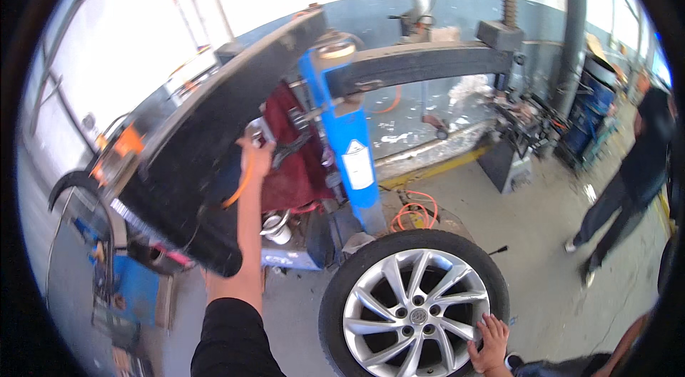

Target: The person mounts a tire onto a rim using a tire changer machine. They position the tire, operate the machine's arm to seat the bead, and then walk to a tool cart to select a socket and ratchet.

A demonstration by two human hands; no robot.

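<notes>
My left arm reaches forward past the large black beam (207, 106). At its end my left hand (257, 152) is closed around a small silver metal part (261, 130), whose kind I cannot make out. A piece of orange hose (244, 188) curves beside that forearm. Behind the hand hangs a dark red cloth (303, 177), next to a blue upright post (348, 152). Below lies a car wheel with silver spokes (417, 315) and a black tyre (334, 309). My right hand (490, 343) rests on its right edge, fingers spread, holding nothing.
A white container (277, 228) stands left of the post's foot. Orange hose (417, 211) lies coiled behind the tyre. Metal parts pile on a grey stand (506, 159). A person in dark clothes (635, 163) stands at right, near a blue barrel (591, 109).
</notes>
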